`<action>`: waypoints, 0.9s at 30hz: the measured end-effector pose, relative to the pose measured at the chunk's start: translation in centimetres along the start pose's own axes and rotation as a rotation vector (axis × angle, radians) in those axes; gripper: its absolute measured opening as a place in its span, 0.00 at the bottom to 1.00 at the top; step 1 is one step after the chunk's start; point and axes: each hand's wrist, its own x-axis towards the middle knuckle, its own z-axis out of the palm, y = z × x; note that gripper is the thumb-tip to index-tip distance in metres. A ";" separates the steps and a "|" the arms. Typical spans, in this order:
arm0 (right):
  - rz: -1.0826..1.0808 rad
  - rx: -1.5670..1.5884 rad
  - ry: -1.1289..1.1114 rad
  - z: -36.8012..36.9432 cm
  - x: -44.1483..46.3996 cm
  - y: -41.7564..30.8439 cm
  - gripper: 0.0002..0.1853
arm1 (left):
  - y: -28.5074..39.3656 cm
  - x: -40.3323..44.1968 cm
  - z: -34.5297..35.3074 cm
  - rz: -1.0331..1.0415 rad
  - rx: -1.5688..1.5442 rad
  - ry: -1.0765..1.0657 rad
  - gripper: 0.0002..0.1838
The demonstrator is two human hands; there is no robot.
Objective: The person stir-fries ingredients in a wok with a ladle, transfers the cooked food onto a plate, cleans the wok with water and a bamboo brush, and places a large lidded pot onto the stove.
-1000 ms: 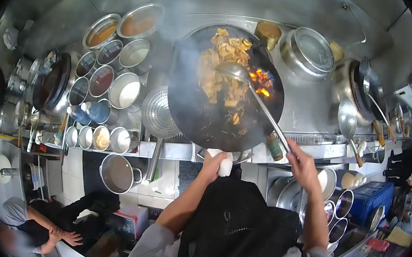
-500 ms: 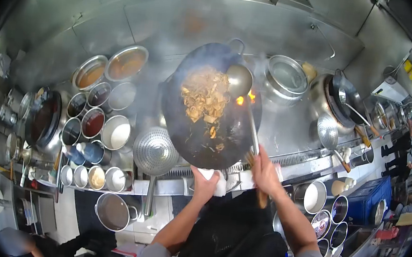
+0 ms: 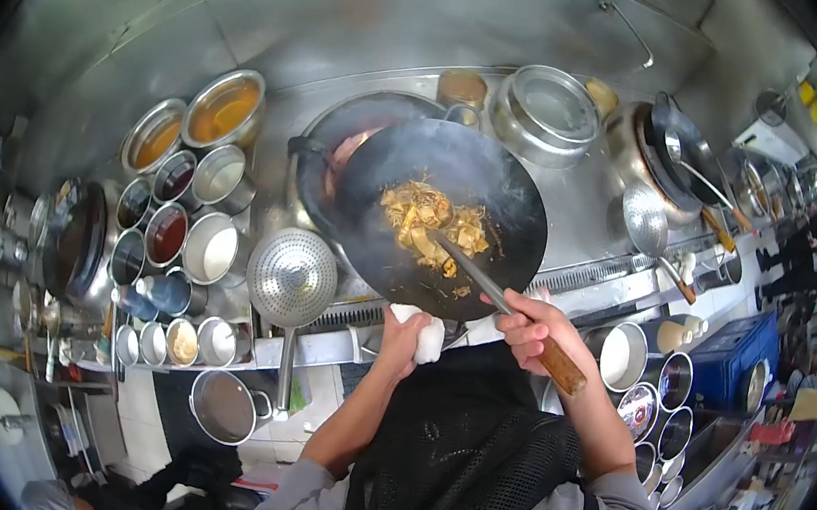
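Observation:
My left hand (image 3: 399, 346) is closed on the near rim of a black wok (image 3: 521, 212), with a folded white cloth (image 3: 430, 341) in the grip. Stir-fried brown slices (image 3: 469, 230) lie in the middle of the wok, which is tilted. In my right hand (image 3: 532, 330) is a long ladle (image 3: 478, 278), gripped at its handle with the wooden end pointing back toward me. The ladle's bowl sits among the food and is largely hidden. Behind and left of the wok the burner ring (image 3: 309, 175) shows, with a pinkish glow inside.
A perforated strainer (image 3: 293, 278) rests left of the wok. Several seasoning pots stand further left, among them a red sauce pot (image 3: 165, 233). A lidded steel pot (image 3: 547, 120) is behind right. Another strainer (image 3: 645, 220) lies at the right, near a second wok (image 3: 701, 171).
The wok has shifted right and toward me, uncovering part of the burner. The ladle has gone from the wok's far right side down into the food. Flames and thick steam have gone.

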 end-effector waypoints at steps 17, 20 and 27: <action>-0.559 -0.249 0.181 -6.7 -18.1 12.1 0.31 | 3.5 -3.7 3.1 -0.154 0.398 -0.424 0.18; -0.734 -0.104 0.113 -7.9 -20.5 21.6 0.31 | 2.7 -5.4 2.9 -0.154 0.553 -0.587 0.19; -1.051 0.293 0.548 7.4 -13.9 29.7 0.35 | 9.5 2.0 4.6 -0.395 0.728 -0.905 0.20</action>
